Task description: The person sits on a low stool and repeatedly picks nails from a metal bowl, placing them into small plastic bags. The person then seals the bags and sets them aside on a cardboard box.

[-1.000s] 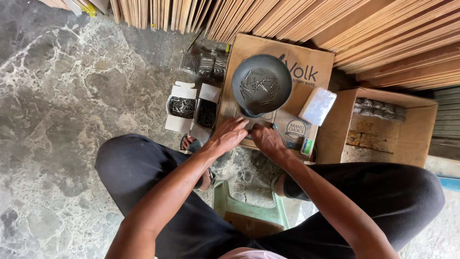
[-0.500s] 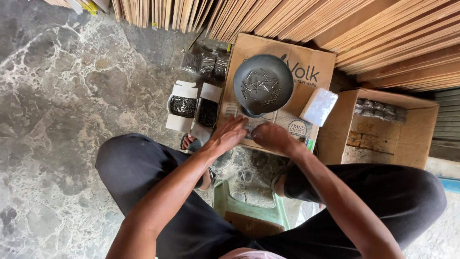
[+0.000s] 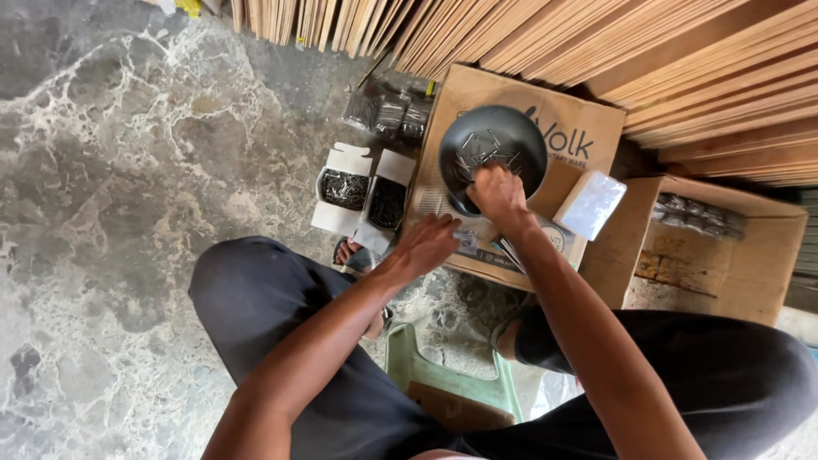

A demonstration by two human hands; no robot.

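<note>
While the left hand (image 3: 430, 243) stays low on the flattened cardboard box (image 3: 588, 136) at the centre of the frame, my right hand (image 3: 498, 192) has gone up from that same spot into the dark round bowl (image 3: 469, 136), where half a second ago it lay beside the left at the box's near edge. Its fingers now curl down among the loose nails (image 3: 486, 153) in the bowl; whether they have closed on any I cannot tell, since the back of the hand hides the fingertips. The left hand rests with fingers spread and slack on a small clear packet (image 3: 467, 238) lying on the cardboard, pressing rather than clutching it. From where I watch, this reads as the right hand going back for another pinch of nails while the left keeps the packet ready. Left of the box stand two small open white cartons (image 3: 345, 189) filled with dark nails, with bundles of filled clear bags (image 3: 392, 111) above them. A white wrapped block (image 3: 590, 203) leans right of the bowl, and an open brown carton (image 3: 724, 247) sits at the right edge.
</note>
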